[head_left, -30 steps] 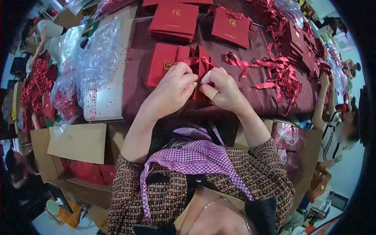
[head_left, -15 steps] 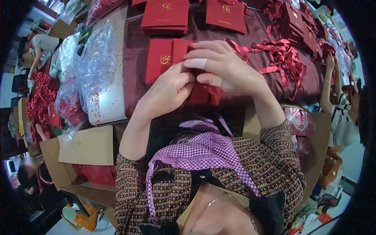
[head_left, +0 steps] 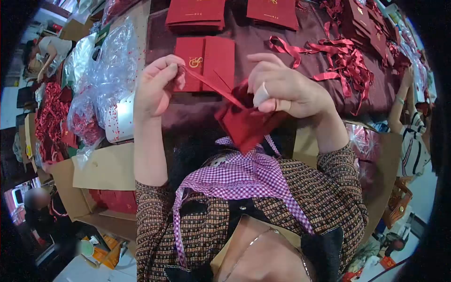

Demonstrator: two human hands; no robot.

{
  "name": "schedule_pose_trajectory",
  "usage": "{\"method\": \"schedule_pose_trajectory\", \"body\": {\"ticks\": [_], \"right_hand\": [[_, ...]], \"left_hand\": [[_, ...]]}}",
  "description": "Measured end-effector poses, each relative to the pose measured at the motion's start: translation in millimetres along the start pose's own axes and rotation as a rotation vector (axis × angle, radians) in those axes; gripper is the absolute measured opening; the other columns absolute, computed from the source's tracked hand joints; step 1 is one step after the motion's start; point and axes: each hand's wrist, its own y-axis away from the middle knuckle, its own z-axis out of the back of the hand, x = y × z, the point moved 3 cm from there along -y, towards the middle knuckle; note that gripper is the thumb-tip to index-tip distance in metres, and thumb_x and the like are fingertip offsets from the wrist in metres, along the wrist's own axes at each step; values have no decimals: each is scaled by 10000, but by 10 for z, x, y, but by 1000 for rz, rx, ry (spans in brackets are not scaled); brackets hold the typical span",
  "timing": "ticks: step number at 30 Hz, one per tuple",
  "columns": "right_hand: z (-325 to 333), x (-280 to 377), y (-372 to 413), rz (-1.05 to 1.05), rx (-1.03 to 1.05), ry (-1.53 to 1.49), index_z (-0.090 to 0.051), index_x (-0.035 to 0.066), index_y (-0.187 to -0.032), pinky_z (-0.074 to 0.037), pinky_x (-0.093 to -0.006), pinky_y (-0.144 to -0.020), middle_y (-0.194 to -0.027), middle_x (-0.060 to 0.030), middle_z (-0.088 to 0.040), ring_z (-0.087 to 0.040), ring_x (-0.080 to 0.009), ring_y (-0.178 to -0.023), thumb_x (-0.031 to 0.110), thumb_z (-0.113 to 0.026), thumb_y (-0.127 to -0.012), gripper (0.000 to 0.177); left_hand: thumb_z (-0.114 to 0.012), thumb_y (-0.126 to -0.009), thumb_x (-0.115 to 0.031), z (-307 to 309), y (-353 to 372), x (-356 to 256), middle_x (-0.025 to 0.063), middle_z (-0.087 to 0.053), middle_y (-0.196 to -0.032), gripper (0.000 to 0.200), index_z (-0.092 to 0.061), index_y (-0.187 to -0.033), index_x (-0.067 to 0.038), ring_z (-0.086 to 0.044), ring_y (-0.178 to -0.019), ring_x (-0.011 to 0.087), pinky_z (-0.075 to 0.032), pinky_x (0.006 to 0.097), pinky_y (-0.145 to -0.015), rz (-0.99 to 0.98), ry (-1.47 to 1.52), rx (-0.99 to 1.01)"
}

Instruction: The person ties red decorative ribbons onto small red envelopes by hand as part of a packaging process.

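Observation:
My left hand (head_left: 162, 83) pinches one end of a red ribbon (head_left: 211, 83), which stretches taut down to the right. A dark red card or pouch (head_left: 246, 124), tilted and partly blurred, hangs from my right hand (head_left: 282, 89), whose thumb and fingers are closed on it. A white wrap circles one finger of that hand. Between and behind my hands, a red folder with gold lettering (head_left: 195, 49) lies on the dark red cloth (head_left: 188, 110).
Stacks of red cards (head_left: 196, 16) stand at the back. Tangled red ribbons (head_left: 347, 61) lie at right. Clear plastic bags (head_left: 115, 70) are at left. Cardboard boxes (head_left: 105, 167) flank me. Other people (head_left: 413, 145) are at both sides.
My hands have moved apart, my left hand leftward with the ribbon drawn out between them. The red item in my right hand is now tilted, and the folder behind is more exposed.

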Motion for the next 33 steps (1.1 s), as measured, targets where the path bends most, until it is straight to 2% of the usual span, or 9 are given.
{"method": "schedule_pose_trajectory", "body": {"ticks": [2, 5, 7, 8, 14, 17, 22, 27, 33], "right_hand": [[40, -1, 35, -22, -36, 44, -571, 62, -773, -270, -496, -1064, -796, -26, -560, -571, -230, -873, 244, -581, -901, 223], [-43, -130, 76, -131, -173, -48, -569, 61, -775, -298, -469, -1043, -840, -31, -560, -558, -254, -925, 195, -574, -904, 185], [-80, -177, 72, -71, -170, -59, -600, 71, -845, -322, -425, -984, -978, -70, -554, -505, -258, -1017, 223, -593, -891, 159], [-118, -193, 76, -104, -176, -65, -606, 71, -859, -322, -420, -987, -1078, -92, -521, -463, -277, -1082, 257, -592, -892, 189], [-184, -234, 147, -184, -287, -311, -616, 17, -835, -323, -409, -1028, -1304, -140, -398, -428, -264, -1188, 193, -616, -901, 188], [-274, -282, 130, -166, -374, -618, -621, 10, -816, -307, -388, -1048, -1317, -140, -404, -433, -256, -1205, 173, -615, -901, 184], [-243, -423, 229, -208, -459, -531, -626, 28, -1031, -332, -371, -1038, -1296, -142, -475, -485, -240, -1169, 176, -509, -954, 203], [141, -809, 846, -363, -690, 238, -629, 78, -1103, -439, -346, -945, -1122, -104, -592, -544, -239, -1117, 48, -583, -859, 250], [154, -928, 1542, -690, -330, 742, -651, 129, -1034, -399, -428, -938, -1144, -78, -594, -519, -296, -1110, 58, -637, -772, 271]], "left_hand": [[-526, -929, -101, 18, -34, 76, 52, -591, -780, 138, -611, -924, 7, -544, -652, 138, -447, 267, -589, 25, 0, -22], [-415, -992, -281, -39, -123, 413, 116, -639, -850, 323, -603, -951, -21, -596, -692, 222, -482, 340, -609, 235, 650, 259], [-409, -994, -346, -347, -5, 382, 142, -653, -910, 359, -585, -1007, -33, -607, -706, 248, -490, 363, -623, 271, 676, 20], [-391, -993, -397, -412, 9, 444, 173, -648, -1000, 408, -568, -1061, -35, -622, -776, 272, -518, 383, -682, 232, 688, 113], [-627, -829, -73, -669, 153, 346, 187, -568, -1222, 464, -477, -1255, 32, -558, -1137, 274, -455, 397, -969, -104, 107, 158], [-636, -845, -25, -542, 216, 585, 143, -567, -1220, 411, -503, -1233, 14, -568, -1094, 211, -453, 352, -945, 10, -31, 138], [-678, -828, -18, -695, 138, 463, 29, -642, -1001, 292, -596, -1108, -29, -580, -920, 104, -466, 263, -819, 22, -248, 48], [-658, -845, -29, -292, -48, 373, 65, -655, -1010, 205, -618, -1046, -12, -621, -904, 145, -479, 274, -842, 54, -60, -217], [-618, -855, -27, -342, -104, 379, 59, -624, -1032, 248, -595, -1099, 11, -589, -914, 129, -455, 269, -862, 13, -172, -319]]}}
